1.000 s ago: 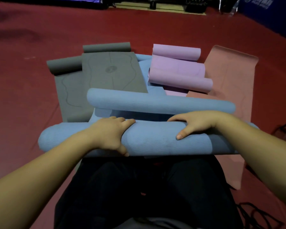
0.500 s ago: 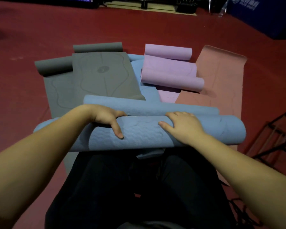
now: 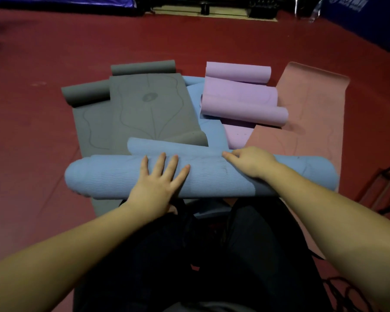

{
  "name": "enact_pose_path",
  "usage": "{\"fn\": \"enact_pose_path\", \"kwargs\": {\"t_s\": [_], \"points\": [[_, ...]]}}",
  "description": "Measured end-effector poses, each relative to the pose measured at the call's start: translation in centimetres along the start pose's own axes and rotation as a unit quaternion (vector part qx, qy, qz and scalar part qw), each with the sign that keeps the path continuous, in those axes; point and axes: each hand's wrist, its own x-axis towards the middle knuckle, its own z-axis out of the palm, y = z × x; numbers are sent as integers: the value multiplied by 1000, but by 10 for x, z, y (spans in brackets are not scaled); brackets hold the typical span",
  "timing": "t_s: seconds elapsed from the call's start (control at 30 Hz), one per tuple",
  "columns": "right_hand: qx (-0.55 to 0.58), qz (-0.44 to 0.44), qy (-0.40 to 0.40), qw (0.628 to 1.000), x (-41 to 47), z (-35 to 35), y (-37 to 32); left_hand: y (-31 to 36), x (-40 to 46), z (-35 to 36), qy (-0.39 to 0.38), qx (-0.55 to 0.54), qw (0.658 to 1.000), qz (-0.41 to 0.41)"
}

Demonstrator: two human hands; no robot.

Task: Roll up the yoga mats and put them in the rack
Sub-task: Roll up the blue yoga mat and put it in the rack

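**Blue roll across the lap, both hands on top**

The blue mat roll lies crosswise just in front of the person's dark-trousered legs, and everything else is placed from it. The left hand lies flat on its top, fingers straight and spread, pressing without gripping. The right hand rests on the roll's far upper edge with its fingers bent over that edge; whether they pinch the mat cannot be told.

The roll's left end hangs over bare red floor. Its right end reaches over the flat pink mat. Just beyond the roll's far edge a second blue roll touches it. Past that lie the grey mats, partly unrolled with curled ends, and to their right the purple mats, loosely rolled. Right of the roll's end, at the frame's edge, stands a dark metal rack, with red floor between them. Open red floor extends far beyond all the mats.
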Motion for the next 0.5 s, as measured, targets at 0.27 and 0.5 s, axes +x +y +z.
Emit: {"fn": "enact_pose_path", "kwargs": {"t_s": [0.27,0.5], "points": [[1,8,-68,998,11,-16,-6,-8,21,-8,-1,4,1000,-20],[28,15,-92,995,-7,-26,-5,-10,4,-32,26,4,1000,7]]}}
